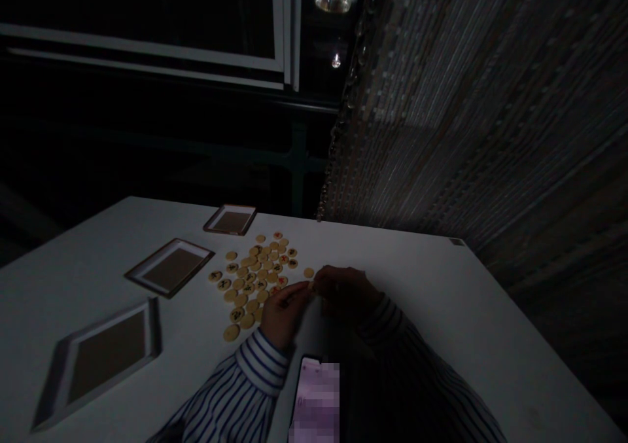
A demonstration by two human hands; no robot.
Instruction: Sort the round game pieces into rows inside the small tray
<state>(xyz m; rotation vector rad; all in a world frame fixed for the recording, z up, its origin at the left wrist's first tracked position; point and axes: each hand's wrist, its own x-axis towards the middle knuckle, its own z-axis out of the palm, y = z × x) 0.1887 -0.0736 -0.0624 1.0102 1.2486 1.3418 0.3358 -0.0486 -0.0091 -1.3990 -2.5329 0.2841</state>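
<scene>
Several round, pale wooden discs (255, 273) with dark or red marks lie scattered on a white table (441, 299). My left hand (282, 312) rests at the near right edge of the pile, fingers curled and pinched together. My right hand (346, 289) meets it fingertip to fingertip just right of the pile, fingers curled too. A small pale piece (310, 286) seems held between the two hands; the dim light hides which hand grips it. Both sleeves are striped white and blue.
Three shallow rectangular trays stand left of the discs: a near one (98, 358), a middle one (169, 266), a small far one (230, 220). A lit phone (314, 397) lies between my forearms. A woven curtain (490, 103) hangs behind the table's right side.
</scene>
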